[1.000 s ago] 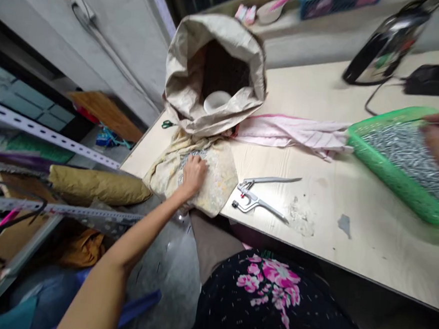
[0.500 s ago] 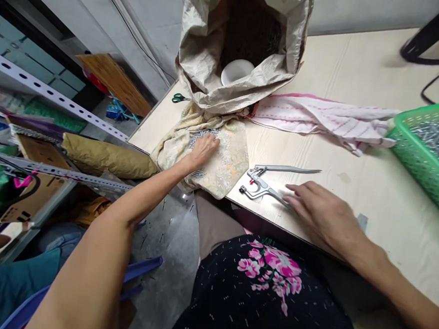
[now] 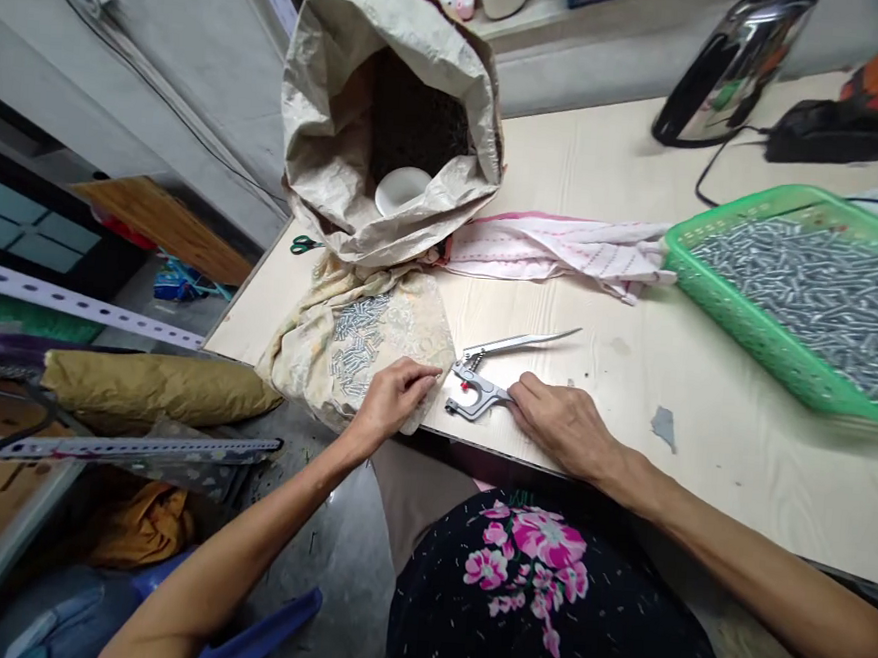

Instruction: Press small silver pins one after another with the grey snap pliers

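At the near edge of the pale wood-grain table (image 3: 701,458), my left hand (image 3: 393,398) has thumb and forefinger drawn together on the rim of the patterned cloth (image 3: 417,317); I cannot tell whether they nip one of the small metal pins (image 3: 353,348) strewn there. My right hand (image 3: 564,423) lays close-set fingers over the lower handle of the steel pliers (image 3: 480,387); whether they grip it I cannot tell. The print on the pink cloth (image 3: 557,252) is too small to read.

Bright, even overhead light on the sharp centre; edges bend with wide-angle distortion, lower left dim.
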The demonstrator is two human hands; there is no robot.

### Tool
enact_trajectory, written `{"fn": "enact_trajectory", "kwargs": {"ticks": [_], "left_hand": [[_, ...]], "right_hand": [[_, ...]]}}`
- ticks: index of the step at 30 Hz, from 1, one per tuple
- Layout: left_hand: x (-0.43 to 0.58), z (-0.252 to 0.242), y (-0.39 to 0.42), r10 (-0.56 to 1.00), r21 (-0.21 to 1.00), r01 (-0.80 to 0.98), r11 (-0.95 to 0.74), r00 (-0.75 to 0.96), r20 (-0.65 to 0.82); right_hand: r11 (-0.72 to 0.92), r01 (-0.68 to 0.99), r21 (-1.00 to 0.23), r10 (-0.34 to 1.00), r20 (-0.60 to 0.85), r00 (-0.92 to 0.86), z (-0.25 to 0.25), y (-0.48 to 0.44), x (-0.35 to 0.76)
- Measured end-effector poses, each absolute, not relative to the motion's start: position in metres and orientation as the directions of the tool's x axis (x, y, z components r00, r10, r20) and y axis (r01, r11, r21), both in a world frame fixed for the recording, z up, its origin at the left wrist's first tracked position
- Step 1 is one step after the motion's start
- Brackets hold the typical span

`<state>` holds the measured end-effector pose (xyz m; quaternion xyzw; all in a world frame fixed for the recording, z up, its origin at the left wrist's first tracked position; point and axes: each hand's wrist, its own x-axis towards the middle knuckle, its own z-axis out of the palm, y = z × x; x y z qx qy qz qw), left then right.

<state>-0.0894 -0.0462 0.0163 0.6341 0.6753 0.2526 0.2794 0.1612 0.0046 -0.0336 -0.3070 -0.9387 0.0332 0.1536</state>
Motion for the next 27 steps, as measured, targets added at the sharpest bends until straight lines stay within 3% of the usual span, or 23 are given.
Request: {"fn": "enact_trajectory", "kwargs": {"ticks": [6, 12, 22, 27], "left_hand": [[-0.073, 0.001, -0.054, 0.978, 0.808, 0.551, 0.208, -0.093, -0.189], [-0.068, -0.003, -0.047, 0.977, 0.757, 0.619, 0.210, -0.111, -0.181], [-0.064, 0.000, -0.029, 0.884, 0.604, 0.689, 0.400, -0.117, -0.452], [-0.055, 0.001, -0.036, 0.863, 0.586, 0.711, 0.389, -0.060, -0.501]], "right_hand": [[0.854, 0.516, -0.057, 0.502, 0.345, -0.793, -0.025, 0.003, 0.162], [0.870, 0.492, -0.036, 0.477, 0.314, -0.821, -0.018, 0.003, 0.165], [0.851, 0.506, -0.140, 0.525, 0.225, -0.821, -0.024, 0.008, 0.170], [0.852, 0.471, -0.229, 0.523, 0.307, -0.796, -0.045, -0.001, 0.183]]}}
